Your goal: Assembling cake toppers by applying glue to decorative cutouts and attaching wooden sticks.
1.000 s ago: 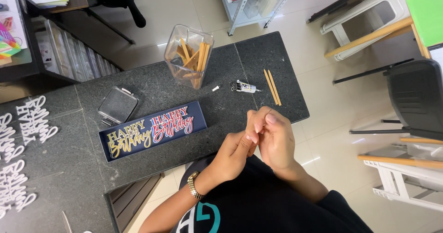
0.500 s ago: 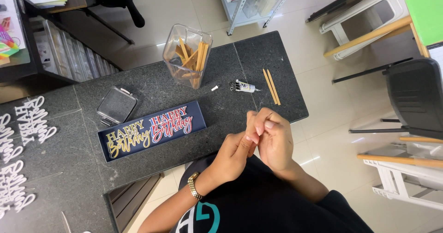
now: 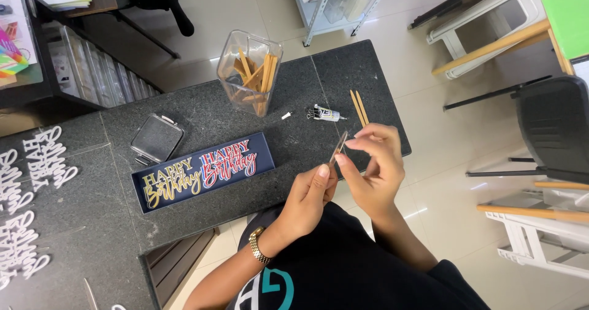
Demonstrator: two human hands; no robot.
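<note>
The hands (image 3: 343, 184) have parted slightly, baring a thin stick (image 3: 338, 148) (pinched at both ends) between the fingertips

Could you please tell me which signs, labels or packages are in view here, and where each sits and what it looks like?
Dark tray: table centre, long navy rectangle.
Gold sign: tray's left half, cut-out script.
Red sign: tray's right half, red and white script.
White signs: table's left edge, several cut-out scripts.
Glue tube: beyond the hands, small, with a dark label.

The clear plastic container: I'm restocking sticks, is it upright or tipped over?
Upright. The clear container stands on the dark table, open mouth up, wooden sticks leaning inside.
</note>
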